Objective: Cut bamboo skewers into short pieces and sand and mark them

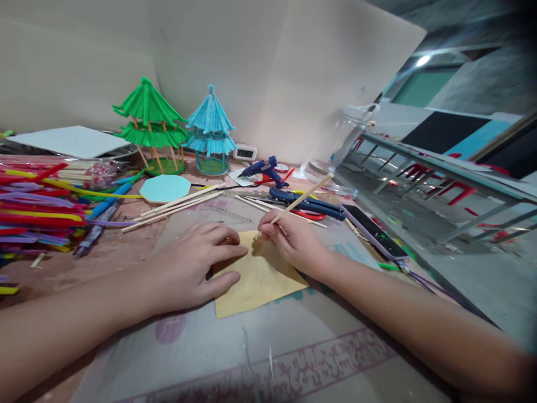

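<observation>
A square of yellow paper (251, 285) lies on the mat in front of me. My left hand (203, 260) rests on its left side, fingers apart and holding nothing. Between the thumb and fingers of my right hand (289, 238) is a thin wooden stick (308, 196), tilted up to the right, its lower end at the paper's upper part. Several similar wooden sticks (176, 207) lie beyond my left hand. Near them is a pale blue octagonal piece (165, 188). A blue utility knife (306, 202) lies just past my right hand.
Green (146, 126) and blue (211, 129) pagoda models stand at the back, near a small clock (245, 152) and a blue glue gun (266, 169). Colourful pipe cleaners (39, 215) pile up at left. A phone (375, 231) lies by the table's right edge.
</observation>
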The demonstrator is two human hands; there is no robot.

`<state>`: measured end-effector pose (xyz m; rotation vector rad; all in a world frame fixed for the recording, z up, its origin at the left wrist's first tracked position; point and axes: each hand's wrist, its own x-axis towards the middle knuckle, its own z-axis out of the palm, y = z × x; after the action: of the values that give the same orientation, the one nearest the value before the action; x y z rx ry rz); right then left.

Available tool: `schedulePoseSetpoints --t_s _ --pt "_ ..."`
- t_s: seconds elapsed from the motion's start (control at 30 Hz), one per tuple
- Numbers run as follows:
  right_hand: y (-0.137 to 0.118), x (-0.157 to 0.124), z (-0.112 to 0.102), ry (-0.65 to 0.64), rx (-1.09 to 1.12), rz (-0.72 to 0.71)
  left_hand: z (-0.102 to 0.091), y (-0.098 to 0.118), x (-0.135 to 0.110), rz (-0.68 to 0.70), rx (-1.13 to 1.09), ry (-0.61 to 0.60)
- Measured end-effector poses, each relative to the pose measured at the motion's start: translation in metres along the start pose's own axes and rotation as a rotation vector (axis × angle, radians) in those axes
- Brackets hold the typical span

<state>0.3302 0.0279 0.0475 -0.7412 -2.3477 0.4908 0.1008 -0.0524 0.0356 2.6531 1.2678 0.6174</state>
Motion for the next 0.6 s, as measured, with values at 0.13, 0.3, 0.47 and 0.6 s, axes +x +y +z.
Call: schedulePoseSetpoints --t_s 0.13,0.3,0.47,0.6 --pt "-0.004 0.002 0.002 -0.057 -0.058 -0.061 0.001 0.000 0.001 0.002 0.010 -0.018" --pt "-0.004 0.007 0.001 -0.084 0.011 -0.017 0.002 0.000 0.001 0.022 0.035 -0.026" --pt "0.007 0.011 -0.002 -0.045 -0.140 0.009 0.001 0.000 0.000 0.005 0.029 -0.026" --pt "0.008 0.010 -0.003 -0.061 -0.136 0.015 0.001 -0.001 0.002 0.005 0.046 -0.042"
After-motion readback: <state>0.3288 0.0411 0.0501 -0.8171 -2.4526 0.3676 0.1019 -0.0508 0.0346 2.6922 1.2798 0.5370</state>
